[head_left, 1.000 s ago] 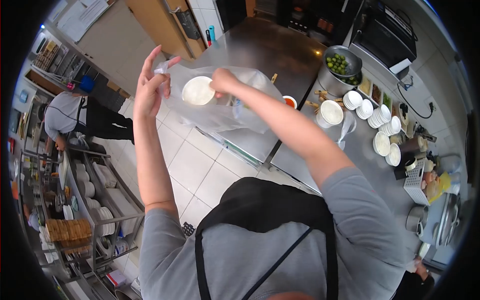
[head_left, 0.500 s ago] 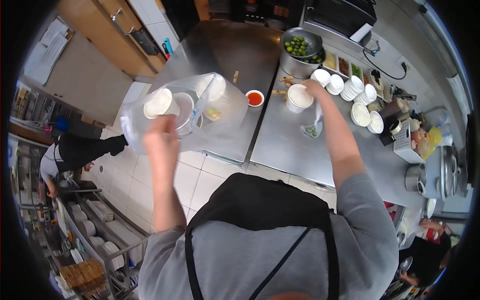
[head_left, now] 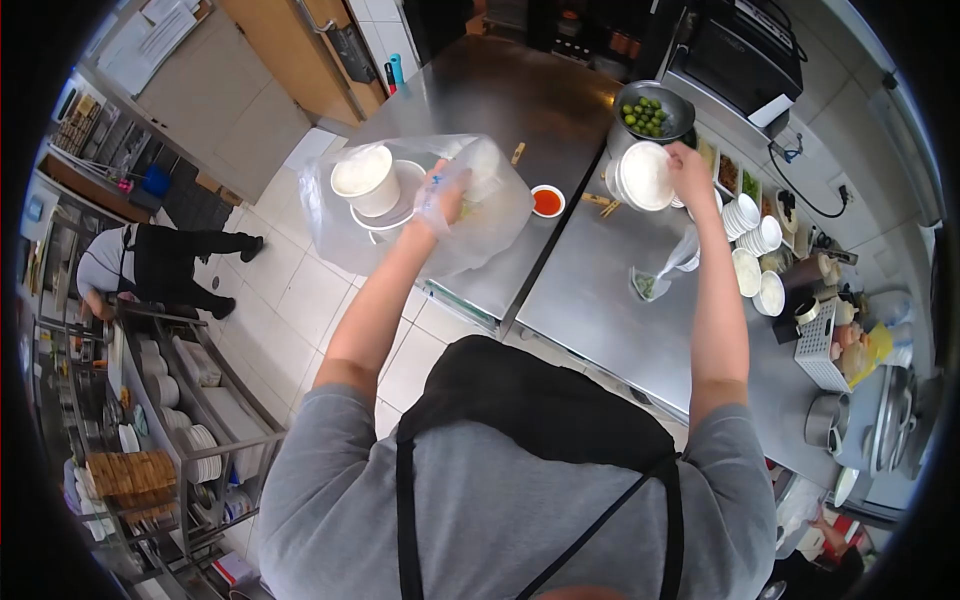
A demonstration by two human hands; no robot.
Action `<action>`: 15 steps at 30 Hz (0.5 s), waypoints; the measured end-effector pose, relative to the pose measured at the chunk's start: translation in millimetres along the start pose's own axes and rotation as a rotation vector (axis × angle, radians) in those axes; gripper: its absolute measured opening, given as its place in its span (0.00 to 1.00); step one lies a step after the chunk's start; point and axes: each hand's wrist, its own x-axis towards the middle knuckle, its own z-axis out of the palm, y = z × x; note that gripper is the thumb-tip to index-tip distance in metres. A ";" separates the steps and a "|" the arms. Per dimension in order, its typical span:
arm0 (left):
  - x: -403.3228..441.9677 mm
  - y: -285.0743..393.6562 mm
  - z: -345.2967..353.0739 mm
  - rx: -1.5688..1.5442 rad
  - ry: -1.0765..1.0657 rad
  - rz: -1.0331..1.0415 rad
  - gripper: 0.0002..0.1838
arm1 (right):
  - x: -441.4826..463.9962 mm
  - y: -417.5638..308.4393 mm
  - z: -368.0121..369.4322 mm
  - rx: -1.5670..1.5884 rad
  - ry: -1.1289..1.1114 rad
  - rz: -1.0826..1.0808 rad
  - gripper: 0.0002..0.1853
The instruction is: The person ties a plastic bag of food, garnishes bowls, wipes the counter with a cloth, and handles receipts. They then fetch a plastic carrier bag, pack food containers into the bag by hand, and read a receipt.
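Observation:
My right hand [head_left: 692,178] grips the rim of a white tub [head_left: 645,178] with a pale top, above the right counter. My left hand [head_left: 447,195] reaches into a clear plastic bag [head_left: 330,225] on the left counter; the plastic covers its fingers, so their grip cannot be made out. In the bag stand a white tub [head_left: 365,180], a clear round container [head_left: 408,180] and other pale items blurred by the plastic. A small bowl of red sauce [head_left: 547,201] sits beside the bag. Near my right forearm lies a small clear bag with greens [head_left: 646,284].
Stacked white bowls [head_left: 742,215], a metal bowl of green limes [head_left: 645,118] and a white basket [head_left: 820,345] line the right counter. A gap separates the two counters. One person [head_left: 150,265] bends at a shelf rack on the left; another works at lower right.
My right hand has lifted the white tub off the counter. My left hand has moved from the bag's near side to inside it. The person at left shows more fully as the view shifted.

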 end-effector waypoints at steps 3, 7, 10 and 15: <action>-3.2 -3.0 0.0 0.032 0.084 0.169 0.17 | 10.6 -33.9 -23.4 0.058 0.021 -0.050 0.11; -28.2 8.7 -11.2 -0.283 0.049 -0.008 0.18 | 21.3 -90.2 -38.2 0.230 0.045 -0.153 0.11; -14.0 5.8 -44.4 -0.327 -0.047 0.117 0.18 | 31.4 -130.2 -34.7 0.367 0.006 -0.215 0.12; 39.4 -23.8 -103.5 -0.981 -0.601 -0.310 0.18 | 24.8 -214.8 8.7 0.759 -0.436 -0.293 0.12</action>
